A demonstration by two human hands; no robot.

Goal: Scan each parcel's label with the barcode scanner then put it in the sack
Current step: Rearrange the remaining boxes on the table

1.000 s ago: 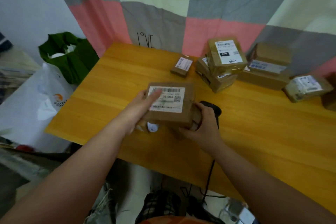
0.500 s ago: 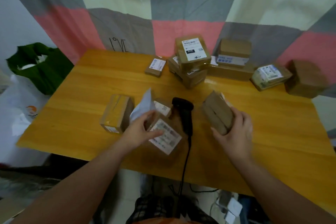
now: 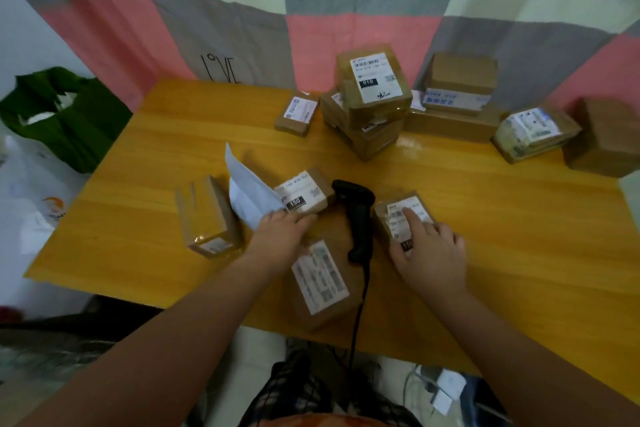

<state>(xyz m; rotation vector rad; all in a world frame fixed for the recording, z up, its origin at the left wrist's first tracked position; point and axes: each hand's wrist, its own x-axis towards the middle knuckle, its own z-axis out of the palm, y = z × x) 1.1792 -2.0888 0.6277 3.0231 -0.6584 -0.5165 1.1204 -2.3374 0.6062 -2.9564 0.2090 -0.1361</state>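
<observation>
While the scanner [image 3: 356,215] lay untouched on the table [image 3: 502,253] between both hands, label-up parcels sat close around it, probably so each could be scanned in turn. The right hand [image 3: 431,253] pressed flat, fingers spread, on one parcel [image 3: 394,211], gripping nothing. The left hand [image 3: 282,236], fingers fairly straight, touched the "150" parcel [image 3: 308,192] beside a mailer [image 3: 246,194]. A white sack [image 3: 31,204] sat off the table's left edge.

The light in here is dim and flat, with soft shadows and one pale sheen on the table [image 3: 502,218] by the stacked boxes [image 3: 374,97]. The wide lens bows the table's edges, and the near parcel's label [image 3: 320,277] looks smeared.
</observation>
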